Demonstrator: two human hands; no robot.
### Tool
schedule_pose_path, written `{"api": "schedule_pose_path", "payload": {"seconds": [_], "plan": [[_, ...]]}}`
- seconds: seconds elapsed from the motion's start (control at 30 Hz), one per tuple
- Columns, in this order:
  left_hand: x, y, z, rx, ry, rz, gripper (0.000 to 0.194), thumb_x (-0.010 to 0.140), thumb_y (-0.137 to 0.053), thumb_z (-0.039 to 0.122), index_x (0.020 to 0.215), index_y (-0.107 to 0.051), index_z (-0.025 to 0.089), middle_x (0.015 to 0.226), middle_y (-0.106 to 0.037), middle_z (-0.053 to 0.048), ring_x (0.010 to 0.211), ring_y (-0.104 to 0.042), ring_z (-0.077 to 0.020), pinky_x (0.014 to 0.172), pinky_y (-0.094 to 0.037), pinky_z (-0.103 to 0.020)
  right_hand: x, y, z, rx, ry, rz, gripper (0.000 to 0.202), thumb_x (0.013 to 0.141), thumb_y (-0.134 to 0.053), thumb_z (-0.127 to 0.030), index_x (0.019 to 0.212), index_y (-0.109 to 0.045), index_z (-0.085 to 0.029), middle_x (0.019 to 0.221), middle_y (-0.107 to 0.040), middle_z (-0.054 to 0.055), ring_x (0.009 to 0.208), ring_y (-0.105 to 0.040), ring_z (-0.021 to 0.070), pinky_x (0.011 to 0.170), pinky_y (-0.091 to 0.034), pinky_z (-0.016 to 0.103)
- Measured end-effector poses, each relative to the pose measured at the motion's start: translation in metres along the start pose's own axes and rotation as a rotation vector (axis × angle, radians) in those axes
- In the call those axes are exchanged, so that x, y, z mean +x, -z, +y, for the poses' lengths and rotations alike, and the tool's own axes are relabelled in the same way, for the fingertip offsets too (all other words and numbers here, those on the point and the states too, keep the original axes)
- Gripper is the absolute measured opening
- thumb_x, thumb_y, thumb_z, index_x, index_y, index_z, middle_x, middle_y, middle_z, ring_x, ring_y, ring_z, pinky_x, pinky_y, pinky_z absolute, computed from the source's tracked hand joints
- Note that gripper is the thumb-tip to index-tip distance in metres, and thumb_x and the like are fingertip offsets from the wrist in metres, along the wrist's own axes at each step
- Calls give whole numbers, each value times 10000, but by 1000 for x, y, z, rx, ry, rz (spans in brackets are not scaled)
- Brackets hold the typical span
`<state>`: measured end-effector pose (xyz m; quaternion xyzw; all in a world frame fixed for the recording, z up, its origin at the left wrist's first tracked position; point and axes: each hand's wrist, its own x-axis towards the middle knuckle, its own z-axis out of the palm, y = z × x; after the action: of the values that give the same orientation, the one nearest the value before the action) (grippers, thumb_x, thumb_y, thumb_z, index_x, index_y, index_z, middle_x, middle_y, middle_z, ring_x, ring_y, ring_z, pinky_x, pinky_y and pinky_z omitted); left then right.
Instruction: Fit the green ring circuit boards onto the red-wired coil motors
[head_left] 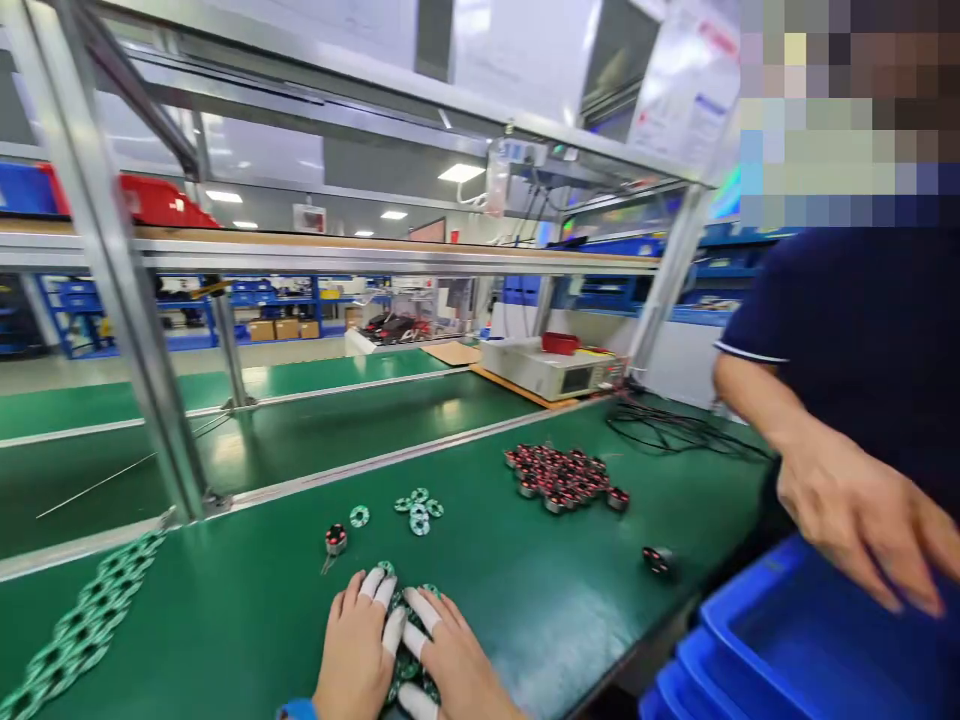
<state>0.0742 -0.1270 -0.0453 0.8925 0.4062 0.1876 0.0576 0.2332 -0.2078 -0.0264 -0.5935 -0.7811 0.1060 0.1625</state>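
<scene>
My left hand [356, 640] and my right hand [454, 645] lie close together at the front of the green table [555, 600]. White finger cots cover several of their fingertips. Under and between them is a heap of small green ring-shaped circuit boards [405, 665], partly hidden by my fingers. Both hands have their fingers stretched over these boards and grip nothing that I can see. Just beyond lie a few loose ring boards [418, 512] and a single one [359, 516]. Beside that one stands a small black-and-red motor [336, 540] with thin wire leads.
A cluster of similar motors [562, 478] sits farther back, with one motor [656, 560] apart. Joined ring boards [90, 620] lie left. At right, a co-worker's hand [855, 505] hangs over stacked blue bins [720, 625]. Behind are a metal post [127, 270], an instrument [532, 368] and black cables [675, 428].
</scene>
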Motion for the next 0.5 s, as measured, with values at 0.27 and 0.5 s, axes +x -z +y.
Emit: {"api": "schedule_pose_path", "payload": {"seconds": [0.27, 0.5], "plan": [[126, -17, 50, -95, -165, 109, 384, 895, -317, 226, 1178, -569, 165, 1244, -557, -92, 1174, -472, -232, 990, -379, -403, 24, 30, 61, -104, -436, 335, 520, 800, -534, -302, 1300, -475, -172, 1371, -432, 150, 1285, -347, 293, 1078, -242, 472], [112, 14, -51, -140, -525, 475, 399, 804, -504, 448, 1136, -584, 242, 1105, -644, -50, 959, -621, -223, 838, -526, -331, 23, 17, 78, -110, -271, 619, 458, 745, -591, -243, 1198, -537, -205, 1272, -532, 115, 1205, -443, 273, 1028, -328, 496]]}}
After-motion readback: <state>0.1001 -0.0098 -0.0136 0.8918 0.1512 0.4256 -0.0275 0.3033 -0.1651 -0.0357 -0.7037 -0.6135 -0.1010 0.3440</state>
